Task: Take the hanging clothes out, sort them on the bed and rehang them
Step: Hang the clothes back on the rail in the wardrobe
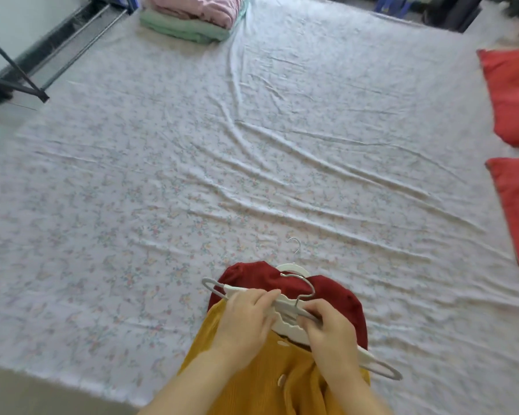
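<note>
Left hand (246, 320) curled over the grey hanger (385, 372), right hand (333, 336) pinching its neck. Beneath both, at the bed's (192, 175) near edge: mustard cardigan (252, 384), then dark red garment (252, 274) on a white hanger (291, 268). Likely soft, light, floppy; best lifted by stiff hanger shoulders. Folded clothes (192, 22) at far-left corner.

The sheet (252, 145) is seen as matt, creased cloth; the yellow garment (252, 381) as ribbed knit; the red garment (339, 298) as matt cloth. The hangers (285, 318) are made of smooth plastic, the hook (299, 244) of metal.
</note>
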The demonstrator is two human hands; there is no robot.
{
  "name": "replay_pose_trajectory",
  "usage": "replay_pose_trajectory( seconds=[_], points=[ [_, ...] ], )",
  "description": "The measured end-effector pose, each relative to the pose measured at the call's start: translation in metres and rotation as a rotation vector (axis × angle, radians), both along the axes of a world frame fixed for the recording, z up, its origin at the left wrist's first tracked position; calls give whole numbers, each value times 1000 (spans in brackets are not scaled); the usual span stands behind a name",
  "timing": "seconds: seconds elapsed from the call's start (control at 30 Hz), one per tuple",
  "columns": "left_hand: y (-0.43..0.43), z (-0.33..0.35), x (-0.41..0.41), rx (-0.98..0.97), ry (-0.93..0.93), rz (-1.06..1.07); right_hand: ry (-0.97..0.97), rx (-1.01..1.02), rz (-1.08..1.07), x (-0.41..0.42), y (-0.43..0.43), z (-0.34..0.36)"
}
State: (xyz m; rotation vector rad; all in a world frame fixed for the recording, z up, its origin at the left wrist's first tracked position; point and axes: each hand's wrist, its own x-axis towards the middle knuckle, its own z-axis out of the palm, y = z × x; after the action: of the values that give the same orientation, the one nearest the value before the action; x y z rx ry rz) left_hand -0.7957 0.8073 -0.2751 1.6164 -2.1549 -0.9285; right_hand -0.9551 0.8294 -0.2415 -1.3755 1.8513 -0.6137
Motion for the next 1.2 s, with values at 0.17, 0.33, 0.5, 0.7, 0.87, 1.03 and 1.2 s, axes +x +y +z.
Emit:
replay_pose_trajectory(
  seconds=[0.17, 0.33, 0.5, 0.7, 0.87, 1.03, 1.2],
  points=[
    [39, 51, 26, -124, 107, 127, -31, -97, 73, 21, 31, 53],
    [88, 92, 47, -200, 138, 363, 19, -281, 246, 33, 53, 72],
    [156, 122, 74, -196, 162, 649, 188, -512, 680, 52, 76, 90],
    [243, 153, 129, -229, 130, 958, 159, -673, 1075, 131, 101, 125],
    [320, 189, 195, -409, 69, 1207, 18, -783, 1322, 234, 142, 160],
    [404, 207, 264, -553, 81, 1426, -107, -932, 1485, 341, 209, 192],
    [493, 221, 347, -624, -9, 1528, -176, -1038, 1621, 459, 286, 214]
  ],
)
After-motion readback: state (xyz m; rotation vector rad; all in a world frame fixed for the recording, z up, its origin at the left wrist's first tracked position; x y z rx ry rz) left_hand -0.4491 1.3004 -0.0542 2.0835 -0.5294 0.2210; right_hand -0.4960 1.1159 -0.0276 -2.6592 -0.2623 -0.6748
